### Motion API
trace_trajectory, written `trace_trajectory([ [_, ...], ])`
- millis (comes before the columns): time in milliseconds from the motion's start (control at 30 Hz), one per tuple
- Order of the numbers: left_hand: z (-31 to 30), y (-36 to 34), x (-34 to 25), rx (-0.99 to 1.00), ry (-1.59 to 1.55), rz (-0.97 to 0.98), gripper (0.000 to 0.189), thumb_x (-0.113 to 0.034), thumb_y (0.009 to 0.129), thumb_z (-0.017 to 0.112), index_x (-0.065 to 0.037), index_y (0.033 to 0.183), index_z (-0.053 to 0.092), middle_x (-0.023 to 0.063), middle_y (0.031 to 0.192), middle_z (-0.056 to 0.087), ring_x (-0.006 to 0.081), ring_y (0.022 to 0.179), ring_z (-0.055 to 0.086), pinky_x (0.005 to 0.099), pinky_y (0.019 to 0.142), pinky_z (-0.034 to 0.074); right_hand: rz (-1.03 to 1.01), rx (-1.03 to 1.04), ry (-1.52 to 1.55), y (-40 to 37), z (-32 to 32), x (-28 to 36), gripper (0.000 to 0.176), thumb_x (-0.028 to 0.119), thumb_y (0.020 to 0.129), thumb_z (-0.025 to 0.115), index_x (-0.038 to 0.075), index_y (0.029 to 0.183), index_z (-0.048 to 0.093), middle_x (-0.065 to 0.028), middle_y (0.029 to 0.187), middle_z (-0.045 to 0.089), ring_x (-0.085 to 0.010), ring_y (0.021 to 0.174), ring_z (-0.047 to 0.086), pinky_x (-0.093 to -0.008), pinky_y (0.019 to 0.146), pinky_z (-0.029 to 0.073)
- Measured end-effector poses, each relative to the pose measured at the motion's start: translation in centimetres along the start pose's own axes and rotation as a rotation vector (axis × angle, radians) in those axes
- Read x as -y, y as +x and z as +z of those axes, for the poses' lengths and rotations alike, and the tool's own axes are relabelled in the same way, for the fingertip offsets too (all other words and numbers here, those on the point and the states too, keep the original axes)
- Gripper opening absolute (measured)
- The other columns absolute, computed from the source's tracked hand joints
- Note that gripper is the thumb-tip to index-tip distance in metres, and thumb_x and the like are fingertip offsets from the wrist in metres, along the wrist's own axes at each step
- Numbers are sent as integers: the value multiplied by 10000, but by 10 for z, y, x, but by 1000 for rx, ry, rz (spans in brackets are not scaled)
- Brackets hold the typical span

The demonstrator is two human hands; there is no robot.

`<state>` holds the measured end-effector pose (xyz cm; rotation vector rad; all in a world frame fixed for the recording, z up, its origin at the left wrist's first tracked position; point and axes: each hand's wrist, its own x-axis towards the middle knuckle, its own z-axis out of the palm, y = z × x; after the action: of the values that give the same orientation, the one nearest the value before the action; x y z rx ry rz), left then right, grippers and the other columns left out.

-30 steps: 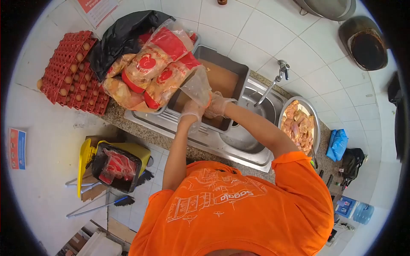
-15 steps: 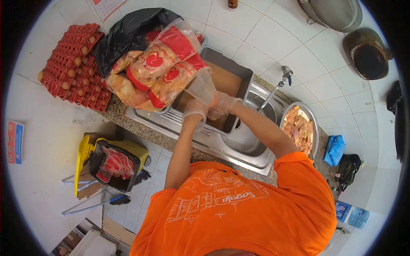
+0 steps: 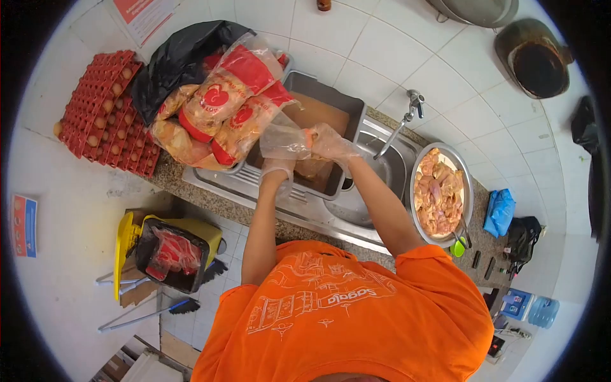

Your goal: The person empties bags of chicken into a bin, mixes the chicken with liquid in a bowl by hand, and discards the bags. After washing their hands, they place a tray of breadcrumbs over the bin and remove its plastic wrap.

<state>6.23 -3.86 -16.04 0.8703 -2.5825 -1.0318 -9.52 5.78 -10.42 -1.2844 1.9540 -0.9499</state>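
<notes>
A clear plastic bag (image 3: 280,141) is stretched between my two hands, over a grey tub (image 3: 359,118) of brownish water. My right hand (image 3: 328,143), in a loose clear glove, is closed on the bag's right end, by a small orange-red patch. My left hand (image 3: 277,170), also gloved, is at the bag's lower left, seemingly gripping it; its fingers are partly covered by the plastic. A pale, wet lump (image 3: 310,168), perhaps chicken, shows at the water below my hands. Bags of raw chicken (image 3: 219,105) with red printing are piled just left of the tub.
The tub rests across the steel sink (image 3: 363,207), near the tap (image 3: 407,118). A metal bowl of chicken pieces (image 3: 439,194) stands right. Egg trays (image 3: 102,114) and a black bag (image 3: 184,57) lie left. Below is an open yellow bin (image 3: 127,245) holding plastic wrappers.
My right hand has risen slightly, and the bag is now drawn out more level between my hands. The whole view has shifted, showing more of the chicken bowl.
</notes>
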Motion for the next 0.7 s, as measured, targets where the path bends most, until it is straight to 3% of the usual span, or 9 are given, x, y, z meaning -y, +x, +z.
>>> trace_trajectory([
  [33,-3,-1,-3,-23,-40,18,457,-403,880,539,-36,1130,646,218,1210,613,381,1151,559,451,965,440,3,-9,2,-7,-8,19,187,156,857,620,60,705,570,-10,595,530,-115,547,507,-319,490,406],
  [100,-4,0,0,-45,-78,37,449,-395,880,546,-38,1134,646,215,1212,614,384,1148,559,446,966,439,143,65,165,-18,-25,53,141,25,742,608,50,635,520,12,598,497,-98,565,471,-299,486,375],
  [167,5,0,18,117,96,-6,452,-391,868,569,-38,1139,645,210,1214,615,377,1157,554,437,972,434,207,81,171,-17,-24,48,186,34,739,622,66,618,484,11,607,498,-91,559,466,-290,480,368],
  [300,-11,-11,1,70,-110,-105,448,-386,855,591,-49,1144,648,204,1213,619,372,1157,554,437,968,436,199,27,154,-21,-27,61,280,56,733,658,93,599,415,11,643,506,-81,552,463,-285,458,345],
  [367,-12,-7,-1,10,8,-42,424,-372,859,593,-59,1139,649,203,1204,622,375,1140,560,441,955,441,224,-2,272,-28,-36,67,284,51,740,651,96,604,406,12,652,513,-80,541,456,-282,452,342],
  [433,-8,-4,10,125,130,-19,402,-372,873,583,-63,1120,652,202,1213,614,377,1140,555,441,947,444,268,-68,382,-41,-56,65,287,46,747,643,99,608,397,13,661,521,-79,530,449,-279,446,339],
  [500,-4,-8,15,137,127,4,401,-372,878,576,-63,1122,650,202,1209,616,377,1137,556,441,944,445,191,-174,624,-65,-87,58,279,37,750,646,105,629,404,11,670,544,-79,521,447,-256,449,348],
  [567,-6,-15,20,133,85,-20,399,-372,882,570,-63,1123,649,202,1205,617,378,1134,557,441,942,446,157,-292,643,-105,-123,60,264,36,757,644,120,636,425,8,682,537,-79,526,440,-237,450,343],
  [700,-10,-22,25,154,57,-83,397,-372,892,556,-64,1126,647,203,1198,619,379,1128,559,441,936,447,277,-882,474,-192,-175,70,144,97,773,640,112,721,506,-18,757,574,-93,576,498,-241,464,373],
])
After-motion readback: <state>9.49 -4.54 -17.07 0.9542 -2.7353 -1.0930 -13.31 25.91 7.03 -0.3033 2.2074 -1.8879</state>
